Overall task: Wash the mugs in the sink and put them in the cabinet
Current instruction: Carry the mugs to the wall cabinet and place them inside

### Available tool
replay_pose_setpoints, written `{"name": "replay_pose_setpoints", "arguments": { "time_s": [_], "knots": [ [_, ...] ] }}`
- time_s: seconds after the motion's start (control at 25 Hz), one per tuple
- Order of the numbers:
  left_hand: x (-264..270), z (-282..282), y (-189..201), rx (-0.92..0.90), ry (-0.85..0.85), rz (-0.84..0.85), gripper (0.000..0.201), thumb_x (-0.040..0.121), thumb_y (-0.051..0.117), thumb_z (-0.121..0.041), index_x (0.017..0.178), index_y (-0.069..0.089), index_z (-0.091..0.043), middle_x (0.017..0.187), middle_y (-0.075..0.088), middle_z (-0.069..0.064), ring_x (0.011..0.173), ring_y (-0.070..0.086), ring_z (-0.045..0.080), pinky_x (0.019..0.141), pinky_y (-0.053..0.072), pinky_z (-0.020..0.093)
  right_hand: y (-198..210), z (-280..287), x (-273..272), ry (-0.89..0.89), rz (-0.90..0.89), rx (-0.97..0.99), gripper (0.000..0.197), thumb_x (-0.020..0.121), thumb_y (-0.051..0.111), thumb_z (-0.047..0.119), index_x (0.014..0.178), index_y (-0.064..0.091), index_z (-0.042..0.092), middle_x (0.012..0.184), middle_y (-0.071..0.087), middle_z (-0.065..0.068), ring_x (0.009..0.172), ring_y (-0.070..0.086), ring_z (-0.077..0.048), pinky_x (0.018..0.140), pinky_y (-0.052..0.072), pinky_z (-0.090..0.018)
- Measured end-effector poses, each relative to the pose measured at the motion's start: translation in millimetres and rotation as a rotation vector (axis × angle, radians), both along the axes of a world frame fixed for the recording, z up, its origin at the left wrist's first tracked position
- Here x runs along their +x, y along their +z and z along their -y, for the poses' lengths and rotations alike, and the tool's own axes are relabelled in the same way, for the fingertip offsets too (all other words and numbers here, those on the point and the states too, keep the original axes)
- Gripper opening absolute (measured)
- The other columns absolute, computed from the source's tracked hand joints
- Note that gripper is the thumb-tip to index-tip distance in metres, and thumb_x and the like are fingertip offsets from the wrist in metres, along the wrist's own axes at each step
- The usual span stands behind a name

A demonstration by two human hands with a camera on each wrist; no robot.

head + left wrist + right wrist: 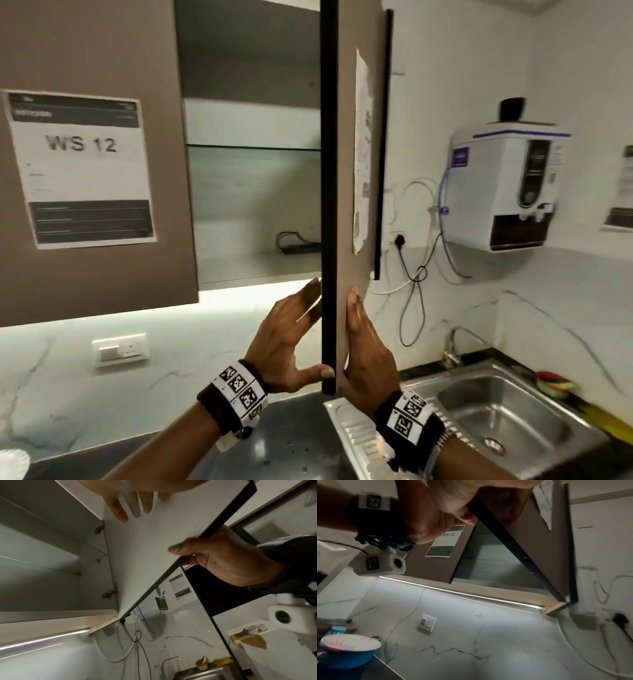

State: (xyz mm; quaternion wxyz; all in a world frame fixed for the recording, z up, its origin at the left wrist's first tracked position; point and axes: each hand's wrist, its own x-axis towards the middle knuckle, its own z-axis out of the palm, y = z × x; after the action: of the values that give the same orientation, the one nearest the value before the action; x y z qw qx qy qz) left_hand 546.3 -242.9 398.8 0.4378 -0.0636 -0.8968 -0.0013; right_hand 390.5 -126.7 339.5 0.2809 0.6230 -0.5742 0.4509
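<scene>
The wall cabinet's right door (349, 205) stands open, edge-on to me. My left hand (291, 335) lies with straight fingers (130, 507) on the door's white inner face (154, 547), its thumb against the black front edge. My right hand (366, 353) lies flat on the brown outer face, and its thumb (173, 549) wraps round the door's lower edge, so it pinches the door. The cabinet (253, 267) holds only a black cable (298, 245) on its bottom shelf. No mug shows in the steel sink (428, 383).
The left cabinet door (85, 205) is closed and carries a "WS 12" sheet. A tap (452, 346) and coloured scrub pads (555, 382) are by the sink. A water purifier (507, 185) with a black cup (512, 108) on top hangs on the right. A blue vessel (347, 655) stands on the left counter.
</scene>
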Motion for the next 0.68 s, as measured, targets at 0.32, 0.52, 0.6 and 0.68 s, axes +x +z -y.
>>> {"name": "replay_pose_setpoints", "arguments": {
  "time_s": [0.32,0.52,0.6,0.68],
  "knots": [
    [-118.8,-92.2,-2.2,0.081,-0.065,0.104,0.067,0.101,0.035,-0.06,0.16,0.016,-0.034,0.167,0.013,-0.014,0.155,0.007,0.007,0.118,0.033,0.049,-22.4,-132.6,-52.3,-0.134,0.63,-0.116,0.028,0.096,0.065,0.047,0.119,0.068,0.032,0.1,0.076,0.015,0.094,0.073,-0.002,0.083,0.056,-0.018],
    [-199.4,-91.2,-17.5,0.014,-0.038,0.169,0.07,0.102,0.045,-0.052,0.16,0.011,-0.035,0.169,0.0,-0.009,0.155,0.002,0.009,0.122,0.026,0.041,-0.9,-172.4,-97.4,0.107,1.182,-0.187,0.032,0.095,0.073,0.027,0.126,0.064,0.023,0.104,0.08,0.008,0.098,0.076,-0.018,0.091,0.057,-0.045],
    [-224.4,-74.3,-34.4,-0.022,-0.023,0.206,0.08,0.098,0.05,-0.049,0.16,0.003,-0.036,0.169,-0.008,-0.006,0.156,0.001,0.014,0.122,0.028,0.046,-6.0,-174.3,-123.3,0.049,1.277,-0.191,0.069,0.088,0.082,0.037,0.145,0.051,0.015,0.12,0.077,-0.003,0.108,0.075,-0.026,0.106,0.048,-0.061],
    [-242.8,-49.8,-54.3,-0.046,-0.018,0.237,0.085,0.094,0.054,-0.044,0.16,0.002,-0.035,0.169,-0.011,-0.003,0.156,0.003,0.019,0.121,0.026,0.048,-18.6,-170.7,-148.8,-0.002,1.374,-0.239,0.108,0.081,0.088,0.045,0.161,0.022,0.013,0.133,0.067,-0.005,0.121,0.065,-0.031,0.116,0.036,-0.064]
  ]
}}
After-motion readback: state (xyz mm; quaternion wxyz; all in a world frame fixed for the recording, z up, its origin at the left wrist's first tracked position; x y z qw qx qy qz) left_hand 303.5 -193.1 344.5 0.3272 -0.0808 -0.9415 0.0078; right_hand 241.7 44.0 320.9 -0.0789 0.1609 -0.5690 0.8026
